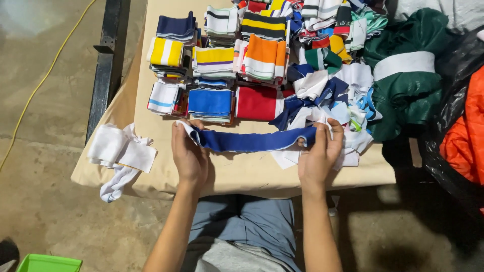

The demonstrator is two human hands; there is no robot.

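Both hands grip a blue knit strip (pixel 247 141): left hand (pixel 189 153) at nine o'clock, right hand (pixel 318 156) at three, fingers closed.

Knit band (pixel 249 141): one long, narrow strip of royal blue fabric with white edging. Stretched flat and roughly horizontal, its left end slightly higher, across the front of the tan-covered desk (pixel 242 174). Both ends are pinched; the middle sags slightly just above the cloth.
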